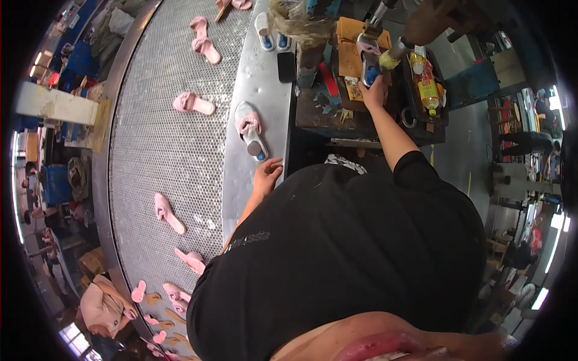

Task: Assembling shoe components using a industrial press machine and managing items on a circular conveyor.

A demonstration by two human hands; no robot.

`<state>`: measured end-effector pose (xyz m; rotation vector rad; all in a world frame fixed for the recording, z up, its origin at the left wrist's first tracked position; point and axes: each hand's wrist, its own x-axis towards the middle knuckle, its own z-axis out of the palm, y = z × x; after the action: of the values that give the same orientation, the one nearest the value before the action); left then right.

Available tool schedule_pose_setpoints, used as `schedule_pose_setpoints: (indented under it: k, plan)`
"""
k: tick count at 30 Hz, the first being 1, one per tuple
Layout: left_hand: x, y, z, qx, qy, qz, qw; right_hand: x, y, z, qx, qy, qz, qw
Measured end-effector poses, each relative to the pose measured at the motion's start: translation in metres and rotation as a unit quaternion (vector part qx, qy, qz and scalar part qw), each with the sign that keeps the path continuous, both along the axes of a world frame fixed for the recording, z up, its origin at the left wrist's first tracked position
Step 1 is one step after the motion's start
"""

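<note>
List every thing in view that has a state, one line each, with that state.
Left hand: open, resting on the metal ledge, holding nothing.
Right hand: closed on a slipper on a last.
Nearest slipper on the ledge: lying flat, apart from the left hand.
Pink slippers on the mesh belt: lying flat, spread out.
Phone: flat, screen dark.
Yellow bottle: lying tilted.

Right hand (374,91) holds sandal (367,57) at workbench (337,117); left hand (267,173) rests on metal ledge (265,90).

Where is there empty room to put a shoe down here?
Bare steel rim lies between the phone and the pink-bowed shoe, and again below the left hand. The mesh belt has wide gaps between pink slippers. The workbench by the right hand is crowded.
</note>
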<state>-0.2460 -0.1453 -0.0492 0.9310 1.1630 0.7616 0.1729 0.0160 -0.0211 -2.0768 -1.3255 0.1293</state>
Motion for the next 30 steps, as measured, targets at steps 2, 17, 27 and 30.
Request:
schedule_pose_setpoints:
  k: [2, 17, 27, 30]
  plan:
    - [-0.011, -0.008, 0.011, 0.033, 0.028, 0.031, 0.999, -0.018, -0.005, 0.034, -0.069, -0.029, -0.017, 0.997]
    - [-0.272, -0.02, -0.093, -0.28, 0.555, 0.577, 0.531, -0.27, -0.113, -0.036, -0.05, 0.08, 0.49, 0.867]
    - [-0.377, -0.037, -0.056, -0.13, 0.624, 0.334, 0.694, -0.318, -0.067, -0.074, -0.112, 0.125, 0.411, 0.896]
    - [-0.377, -0.035, -0.093, -0.043, 0.398, 0.504, 0.765, -0.295, -0.062, -0.046, -0.159, 0.074, 0.426, 0.887]
